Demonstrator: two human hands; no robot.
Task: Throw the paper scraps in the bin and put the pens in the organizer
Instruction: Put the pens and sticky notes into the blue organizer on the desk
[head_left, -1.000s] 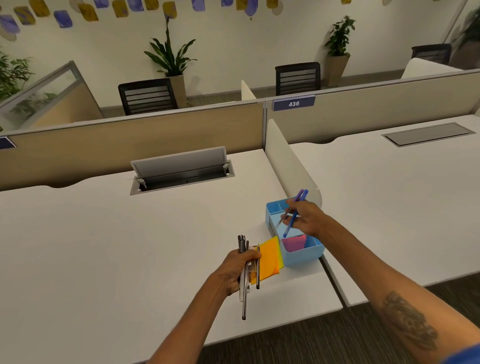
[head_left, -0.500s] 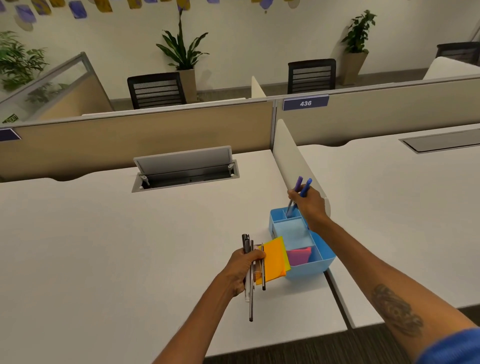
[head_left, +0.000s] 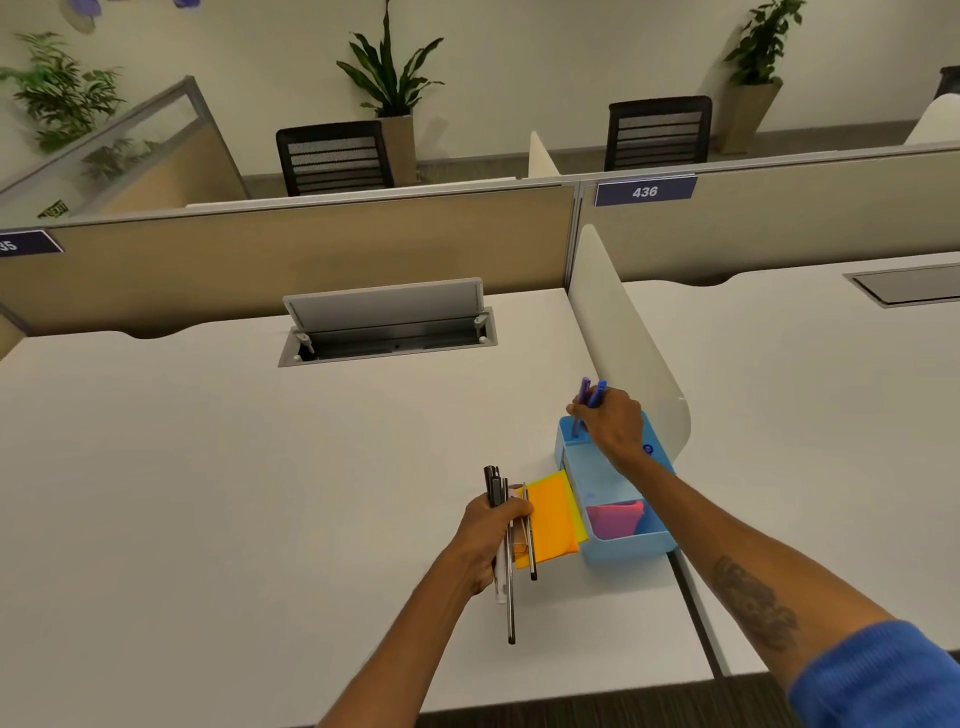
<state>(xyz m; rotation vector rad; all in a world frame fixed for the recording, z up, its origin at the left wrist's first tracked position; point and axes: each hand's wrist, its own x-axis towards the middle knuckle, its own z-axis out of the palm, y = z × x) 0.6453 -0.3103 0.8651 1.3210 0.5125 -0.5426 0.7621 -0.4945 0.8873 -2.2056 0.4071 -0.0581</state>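
- Right hand, right of centre, pinches two blue pens over the organizer's far slot; tilted, they could miss it.
- Left hand grips loose dark pens below centre; one may slip out.

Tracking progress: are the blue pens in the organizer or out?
Partly in: the right hand grips the blue pens upright, tips down inside a far compartment of the organizer, not released.
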